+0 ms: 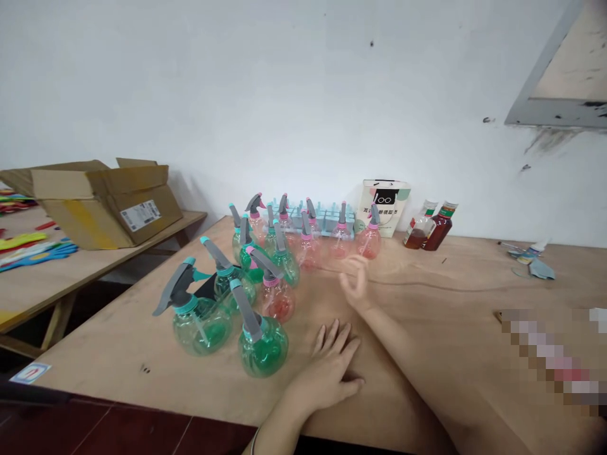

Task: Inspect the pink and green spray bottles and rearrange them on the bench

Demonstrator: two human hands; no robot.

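My left hand (332,370) lies flat on the wooden table, fingers spread, just right of a green spray bottle (263,344). Beyond it my right hand (356,285) is raised with loosely curved fingers, somewhat blurred, and nothing shows in it. It is nearest to the pink spray bottles at the back, among them one at the right end (368,241) and another beside it (340,243). A pink spray bottle (277,302) stands among several green ones on the left, including a large one (203,328) with a grey trigger head.
Behind the bottles are a pale blue rack (327,221), a paper bag (396,215) and two bottles of dark liquid, one amber (417,235) and one red (439,232). Small items (540,268) lie at right. Leftward, a cardboard box (114,212) and gloves (38,256) rest on another table.
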